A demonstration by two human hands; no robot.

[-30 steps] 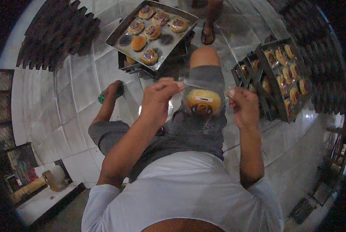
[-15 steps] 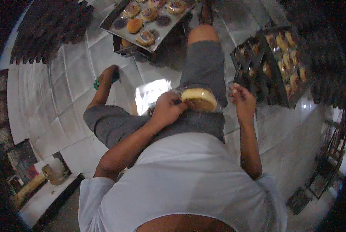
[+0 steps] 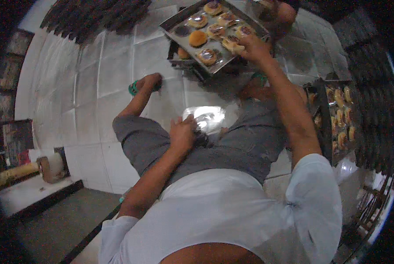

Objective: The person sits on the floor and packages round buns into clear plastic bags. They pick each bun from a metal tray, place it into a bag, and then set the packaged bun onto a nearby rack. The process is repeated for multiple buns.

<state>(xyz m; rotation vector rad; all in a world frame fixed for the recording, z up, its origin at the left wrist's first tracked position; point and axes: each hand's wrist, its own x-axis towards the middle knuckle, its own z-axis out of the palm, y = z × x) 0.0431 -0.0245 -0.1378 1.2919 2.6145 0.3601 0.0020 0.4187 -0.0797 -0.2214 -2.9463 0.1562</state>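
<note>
My right hand (image 3: 255, 48) reaches out over a metal baking tray (image 3: 216, 68), its fingers closed around a pale yellow bun (image 3: 233, 45), which is partly hidden by the fingers. Round topped buns, some under shiny clear wrap, surround it, along with a plain orange-brown bun (image 3: 198, 38). My left hand (image 3: 182, 131) is by my lap, fingers apart, beside a shiny stack of what looks like clear plastic bags (image 3: 211, 118) between my thighs. It holds nothing that I can make out.
Beneath the tray, another dark tray (image 3: 175, 55) holds more buns. To the right, another tray (image 3: 337, 119) carries elongated wrapped pastries. Dark corrugated stacks (image 3: 95, 20) line the far left. Part of another person (image 3: 287, 13) shows beyond the tray. Pale tiles cover the floor.
The pale bun has left my left hand and my lap. My right hand has swung forward to the tray with a pale bun. My left hand has shifted beside the plastic stack; the view has turned.
</note>
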